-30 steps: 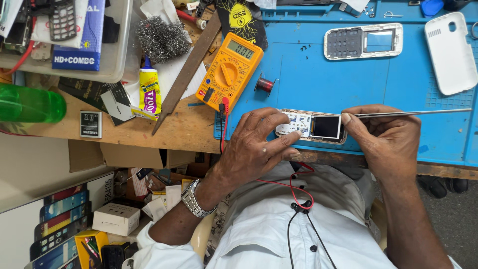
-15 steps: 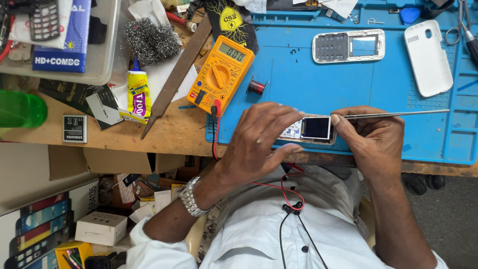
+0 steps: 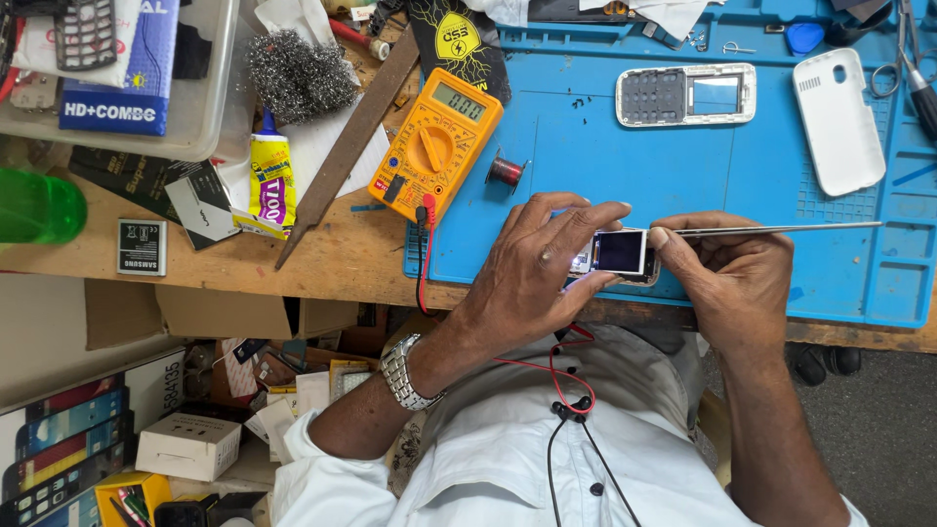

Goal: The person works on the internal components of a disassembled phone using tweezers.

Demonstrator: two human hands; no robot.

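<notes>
Blue repair mat; left hand clamps phone board; right hand pinches tweezers, probing; steadiness needed next.

We wear a white button shirt with sleeves rolled above the elbows. A silver metal-link wristwatch sits on the left wrist. Black cords hang down the shirt front, joined by a black toggle.

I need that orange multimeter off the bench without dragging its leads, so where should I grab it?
Take the flat orange multimeter across its long side edges, around the dial, coming from above. It lies face up and tilted on the bench, sides free. Its lower end carries the plugged-in red and black leads, so probably avoid gripping there.
</notes>
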